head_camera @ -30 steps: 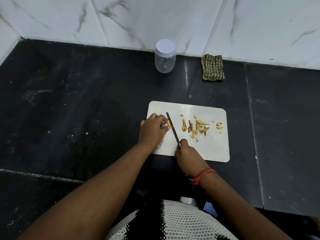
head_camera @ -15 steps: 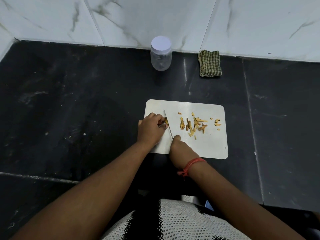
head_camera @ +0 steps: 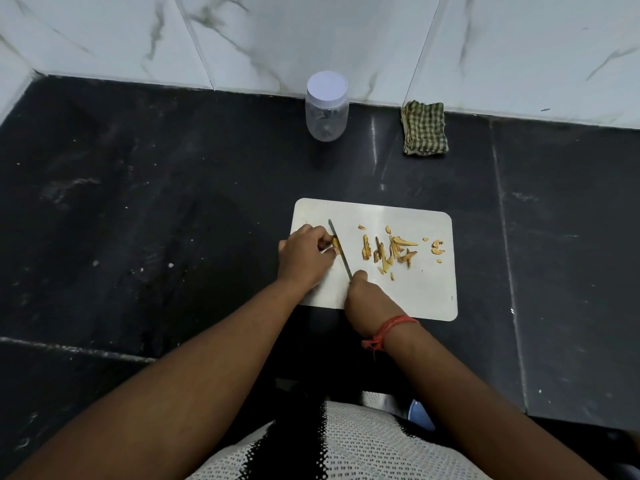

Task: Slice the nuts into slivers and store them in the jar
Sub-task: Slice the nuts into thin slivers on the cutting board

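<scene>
Slicing is under way on the cutting board [head_camera: 426, 292], which I take as my landmark. My left hand [head_camera: 304, 258], at the board's left edge, has its fingertips curled down, pinching a nut [head_camera: 335, 244] against the surface. My right hand [head_camera: 369, 303], at the board's near edge, is closed round the handle of the knife [head_camera: 340, 249], of which only the blade shows. A second ago the blade lay angled a little way off the nut; now it stands right against my left fingertips, touching the nut, so I judge another cut is being made or is just about to start. Across the middle and right of the board lie the slivers [head_camera: 391, 251] already cut, loosely scattered, much as they were. Beyond the board's far edge, well apart and close to the wall, the jar [head_camera: 326, 109] stands upright with its lid on, a folded cloth [head_camera: 424, 128] off to its right. Storing has not begun; the lid must come off first.
</scene>
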A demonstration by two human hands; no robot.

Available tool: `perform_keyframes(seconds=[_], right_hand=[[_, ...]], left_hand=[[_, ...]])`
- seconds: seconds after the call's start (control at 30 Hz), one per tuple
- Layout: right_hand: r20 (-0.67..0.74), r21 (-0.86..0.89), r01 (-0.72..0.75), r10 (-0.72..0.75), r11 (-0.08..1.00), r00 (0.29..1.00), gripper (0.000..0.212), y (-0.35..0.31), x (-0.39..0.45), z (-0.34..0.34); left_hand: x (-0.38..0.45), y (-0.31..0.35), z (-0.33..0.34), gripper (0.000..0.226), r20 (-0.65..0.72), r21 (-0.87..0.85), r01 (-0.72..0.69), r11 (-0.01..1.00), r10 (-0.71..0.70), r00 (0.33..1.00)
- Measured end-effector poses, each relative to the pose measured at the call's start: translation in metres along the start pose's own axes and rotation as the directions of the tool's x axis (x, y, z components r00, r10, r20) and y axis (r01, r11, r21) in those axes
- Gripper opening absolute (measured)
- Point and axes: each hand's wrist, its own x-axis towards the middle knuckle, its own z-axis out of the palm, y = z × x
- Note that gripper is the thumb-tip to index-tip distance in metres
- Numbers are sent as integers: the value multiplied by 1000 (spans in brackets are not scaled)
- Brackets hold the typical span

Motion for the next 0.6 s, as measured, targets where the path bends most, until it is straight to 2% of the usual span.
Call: perform_keyframes(seconds=[0.6], right_hand=[[58, -44, -13, 16, 999, 998, 33, 5, -12, -5]], left_hand=[[4, 1, -2, 18, 8, -24, 52, 998, -52, 999]])
